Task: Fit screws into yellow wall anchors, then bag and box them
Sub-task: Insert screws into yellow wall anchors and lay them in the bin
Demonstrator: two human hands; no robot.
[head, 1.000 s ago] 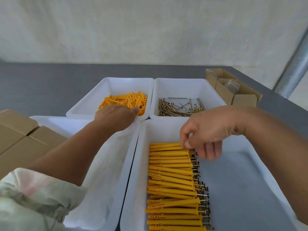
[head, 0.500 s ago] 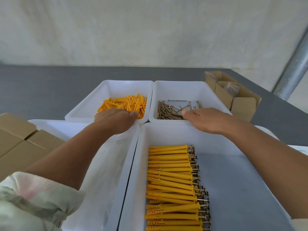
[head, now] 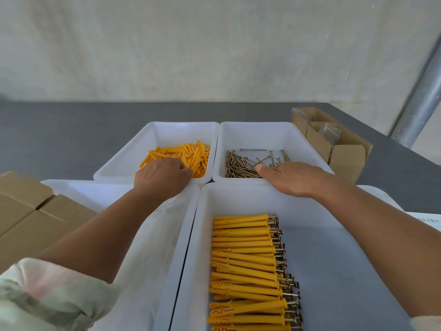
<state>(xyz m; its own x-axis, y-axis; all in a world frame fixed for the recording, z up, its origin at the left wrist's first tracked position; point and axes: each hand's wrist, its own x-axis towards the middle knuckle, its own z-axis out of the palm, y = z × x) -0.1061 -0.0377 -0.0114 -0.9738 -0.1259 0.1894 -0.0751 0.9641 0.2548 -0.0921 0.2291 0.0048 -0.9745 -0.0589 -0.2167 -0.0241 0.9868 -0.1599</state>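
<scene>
Cardboard boxes [head: 348,158] nearby; left hand [head: 162,177] curled among anchors [head: 191,154], grip unclear; right hand [head: 293,177] flat over screws [head: 238,166]

Small packing workshop: grey bench [head: 71,139], white sorting bins [head: 256,132] of bulk hardware, cardboard cartons [head: 343,154], bare plaster wall [head: 214,44].

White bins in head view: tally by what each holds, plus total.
Bin of loose yellow anchors: 1
Bin of loose screws: 1
Bin of screw-fitted anchors: 1
Bin with clear plastic: 1
Total: 4 white bins
</scene>
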